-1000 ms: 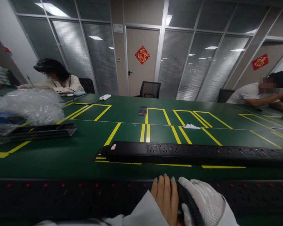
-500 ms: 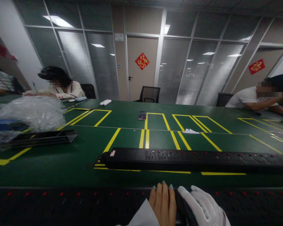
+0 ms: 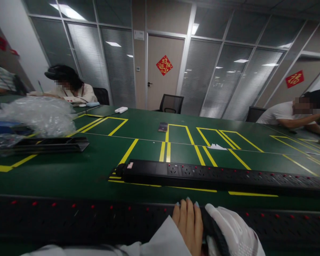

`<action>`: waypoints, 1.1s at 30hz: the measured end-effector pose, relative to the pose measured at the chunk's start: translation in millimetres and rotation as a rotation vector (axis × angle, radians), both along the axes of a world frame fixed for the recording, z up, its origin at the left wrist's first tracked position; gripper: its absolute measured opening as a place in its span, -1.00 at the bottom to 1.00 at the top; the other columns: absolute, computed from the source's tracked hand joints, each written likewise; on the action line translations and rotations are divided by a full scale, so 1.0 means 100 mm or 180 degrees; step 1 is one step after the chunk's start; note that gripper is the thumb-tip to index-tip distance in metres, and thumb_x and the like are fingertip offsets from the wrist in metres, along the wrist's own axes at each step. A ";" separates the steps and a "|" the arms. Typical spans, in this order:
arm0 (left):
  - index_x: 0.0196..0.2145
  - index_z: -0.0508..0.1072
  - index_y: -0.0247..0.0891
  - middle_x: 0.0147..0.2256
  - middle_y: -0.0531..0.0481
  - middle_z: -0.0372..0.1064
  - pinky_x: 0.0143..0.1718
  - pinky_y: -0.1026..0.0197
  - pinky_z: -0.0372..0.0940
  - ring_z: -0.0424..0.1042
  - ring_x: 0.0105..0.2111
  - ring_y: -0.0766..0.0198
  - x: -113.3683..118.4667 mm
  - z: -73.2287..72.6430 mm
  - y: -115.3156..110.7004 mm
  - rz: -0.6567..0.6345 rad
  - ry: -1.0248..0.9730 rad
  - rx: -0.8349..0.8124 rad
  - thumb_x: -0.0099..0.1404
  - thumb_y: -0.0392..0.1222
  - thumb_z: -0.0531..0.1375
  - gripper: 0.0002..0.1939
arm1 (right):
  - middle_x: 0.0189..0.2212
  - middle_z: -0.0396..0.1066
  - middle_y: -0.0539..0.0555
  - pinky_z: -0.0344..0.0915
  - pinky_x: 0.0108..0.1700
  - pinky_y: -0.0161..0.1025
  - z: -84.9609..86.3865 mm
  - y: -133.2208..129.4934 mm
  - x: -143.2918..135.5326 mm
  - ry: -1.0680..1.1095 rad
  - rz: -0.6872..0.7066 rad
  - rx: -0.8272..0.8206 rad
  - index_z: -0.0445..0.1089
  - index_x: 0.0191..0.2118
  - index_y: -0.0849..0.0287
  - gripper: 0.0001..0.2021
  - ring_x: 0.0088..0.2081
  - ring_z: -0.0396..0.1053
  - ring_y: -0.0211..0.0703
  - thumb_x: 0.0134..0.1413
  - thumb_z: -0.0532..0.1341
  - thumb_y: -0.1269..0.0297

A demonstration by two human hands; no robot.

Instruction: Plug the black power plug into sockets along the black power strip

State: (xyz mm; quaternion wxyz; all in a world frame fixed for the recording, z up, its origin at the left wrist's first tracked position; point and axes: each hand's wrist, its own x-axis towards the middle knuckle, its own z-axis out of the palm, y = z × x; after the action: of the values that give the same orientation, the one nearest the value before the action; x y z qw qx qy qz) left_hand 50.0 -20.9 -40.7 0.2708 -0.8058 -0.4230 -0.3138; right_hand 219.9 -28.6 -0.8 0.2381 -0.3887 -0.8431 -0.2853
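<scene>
My left hand (image 3: 188,224), bare with pale blue nails, lies with fingers stretched out across a long black power strip (image 3: 96,220) at the table's near edge. Close by on its right, my right hand (image 3: 233,231) wears a white glove. Its fingers curl round a black elongated object (image 3: 214,231) with a ribbed edge, held against the strip between both hands; its exact kind is not clear. Red dots run in a row along the strip, and its middle is hidden by the hands. A second black power strip (image 3: 197,174) with sockets lies parallel beyond it.
Yellow tape outlines mark the green table (image 3: 96,177). Clear plastic wrap (image 3: 40,115) and a black metal channel (image 3: 53,145) lie at left. Farther back are a small dark box (image 3: 163,127), crumpled white paper (image 3: 217,147) and a white device (image 3: 121,110). Several people sit around the table.
My view has tilted and shifted slightly, so the near strip sits higher in the picture. The gloved right hand's fingers have curled further round the black object; my left hand stays on the strip.
</scene>
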 end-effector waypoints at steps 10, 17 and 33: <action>-0.08 0.43 -0.44 -0.09 -0.25 0.40 -0.10 0.04 0.28 0.38 -0.11 -0.03 0.03 0.05 -0.04 -0.0019 -0.0114 -0.0219 -0.02 0.01 0.10 -0.39 | -0.25 0.38 0.32 0.44 -0.21 -0.10 0.06 -0.06 -0.11 0.0297 -0.0023 -0.0214 0.19 0.01 0.40 -0.57 -0.22 0.42 -0.02 -0.02 0.08 0.34; -0.09 0.43 -0.41 -0.12 -0.20 0.42 -0.15 0.08 0.31 0.41 -0.13 0.03 0.01 0.06 -0.03 -0.0004 -0.0096 -0.0100 0.17 -0.09 0.02 -0.55 | -0.24 0.44 0.22 0.45 -0.28 -0.16 -0.02 -0.03 -0.04 0.0408 -0.0049 -0.0093 0.20 0.04 0.29 -0.56 -0.28 0.45 -0.01 0.01 0.09 0.24; -0.02 0.40 -0.41 -0.05 -0.27 0.37 -0.08 0.03 0.31 0.38 -0.07 -0.05 0.02 0.18 -0.11 -0.0010 -0.0102 -0.0712 -0.02 0.19 0.28 -0.27 | -0.12 0.42 0.17 0.43 -0.17 -0.26 -0.02 -0.11 -0.04 0.0624 -0.0118 -0.0274 0.21 0.08 0.19 -0.57 -0.16 0.44 -0.06 0.05 0.11 0.30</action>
State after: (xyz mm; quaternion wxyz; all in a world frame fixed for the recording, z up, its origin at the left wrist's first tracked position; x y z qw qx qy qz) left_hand 51.5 -31.6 -22.6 0.1720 -0.8265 -0.4584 -0.2779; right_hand 215.6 -39.4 -2.6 0.2973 -0.4401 -0.8199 -0.2138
